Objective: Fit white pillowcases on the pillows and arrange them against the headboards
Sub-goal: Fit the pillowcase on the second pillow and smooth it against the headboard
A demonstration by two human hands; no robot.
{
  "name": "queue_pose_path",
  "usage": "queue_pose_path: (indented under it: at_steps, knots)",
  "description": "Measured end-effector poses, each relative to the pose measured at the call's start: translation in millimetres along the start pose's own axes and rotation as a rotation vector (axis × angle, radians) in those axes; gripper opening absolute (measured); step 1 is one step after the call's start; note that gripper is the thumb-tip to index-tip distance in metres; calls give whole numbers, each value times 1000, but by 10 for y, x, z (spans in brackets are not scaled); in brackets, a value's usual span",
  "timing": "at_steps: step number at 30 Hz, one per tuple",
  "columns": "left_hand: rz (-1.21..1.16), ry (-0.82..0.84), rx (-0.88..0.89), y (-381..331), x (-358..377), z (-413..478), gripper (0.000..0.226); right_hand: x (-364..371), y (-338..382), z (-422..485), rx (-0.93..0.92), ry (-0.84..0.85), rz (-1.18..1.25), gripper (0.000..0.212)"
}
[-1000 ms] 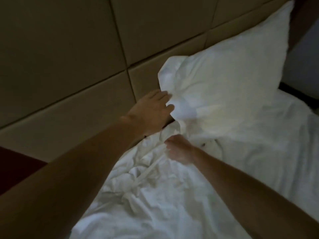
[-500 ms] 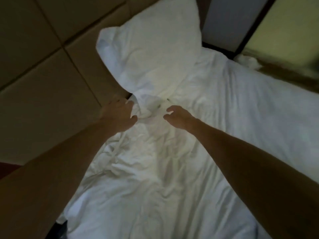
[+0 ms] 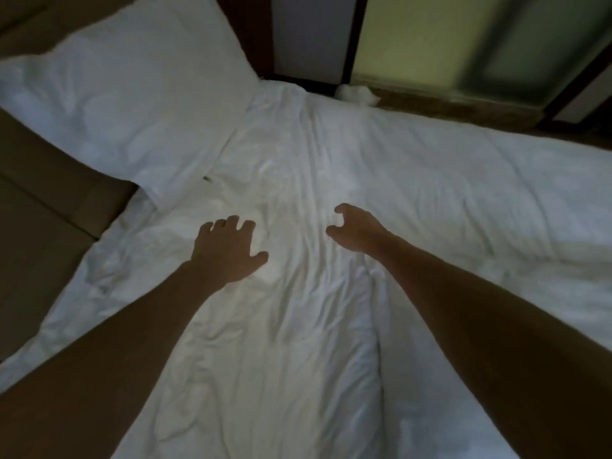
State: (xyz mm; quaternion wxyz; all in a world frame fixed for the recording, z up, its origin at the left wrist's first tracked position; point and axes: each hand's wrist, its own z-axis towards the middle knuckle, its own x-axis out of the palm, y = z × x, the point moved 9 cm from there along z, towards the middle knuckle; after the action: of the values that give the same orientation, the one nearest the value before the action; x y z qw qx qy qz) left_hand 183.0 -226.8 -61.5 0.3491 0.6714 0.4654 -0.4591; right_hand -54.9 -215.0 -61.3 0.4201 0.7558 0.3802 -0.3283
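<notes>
A white pillow in its pillowcase leans against the padded brown headboard at the upper left. My left hand hovers over the wrinkled white bedding, fingers spread and loosely bent, holding nothing. My right hand is a little to the right, fingers loosely curled, also empty. Both hands are apart from the pillow, below its near corner.
A white duvet covers the bed to the right. Beyond the far edge stand a dark wooden frame and pale wall panels. A small white bundle lies at the bed's far edge.
Both hands have drawn back from the pillow's lower corner and now hang over the bedding. The view has swung right, so the pillow sits further left.
</notes>
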Motion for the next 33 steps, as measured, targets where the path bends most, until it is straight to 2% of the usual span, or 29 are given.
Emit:
queue_pose_path:
  at_steps: [5, 10, 15, 20, 26, 30, 33]
  knots:
    - [-17, 39, 14, -985, 47, -487, 79, -200, -1072, -681, 43, -10, 10, 62]
    - [-49, 65, 86, -1918, -64, -964, 79, -508, -2235, -1481, 211, 21, 75, 64]
    - [-104, 70, 158, -2655, -337, -1312, 80, -998, -3042, -2190, 333, -28, 136, 65]
    - [-128, 52, 245, -3205, -532, -1398, 79, -1322, -3575, -2783, 422, -92, 149, 64]
    - [-139, 118, 321, -3531, -463, -1380, 79, -1342, -4074, -3373, 577, -46, 126, 63]
    - [-154, 193, 348, -3600, -385, -1393, 81, -1313, -4168, -3572, 640, -8, 126, 61]
    - [-233, 292, 292, -3589, -346, -1327, 81, -1384, -4180, -3622, 648, -3, 116, 60]
